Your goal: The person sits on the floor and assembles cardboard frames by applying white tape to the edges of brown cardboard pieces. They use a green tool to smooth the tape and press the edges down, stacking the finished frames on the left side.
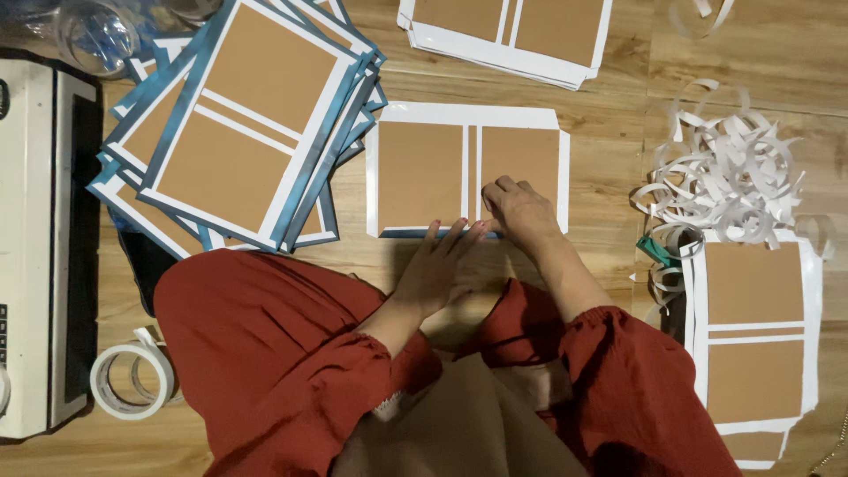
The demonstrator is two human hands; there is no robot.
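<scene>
A fanned stack of blue-edged cardboard panels (243, 124) lies at my ten o'clock, the white-taped brown cover (466, 170) lies flat at twelve with its long axis left-right, where my left hand (437, 265), fingers extended, presses its near edge and my right hand (521, 212), curled, pinches that edge.

Wooden plank floor (618, 79) carries everything: one flat brown board with white edging (468, 168) at centre, a fanned stack of blue-and-white-edged boards (247, 115) to its left, another white-edged pile (508, 35) at top. Right side: heap of curled white paper strips (729, 172), more boards (755, 327) below it; left edge: white machine (35, 247), tape rolls (132, 380) beside it
</scene>
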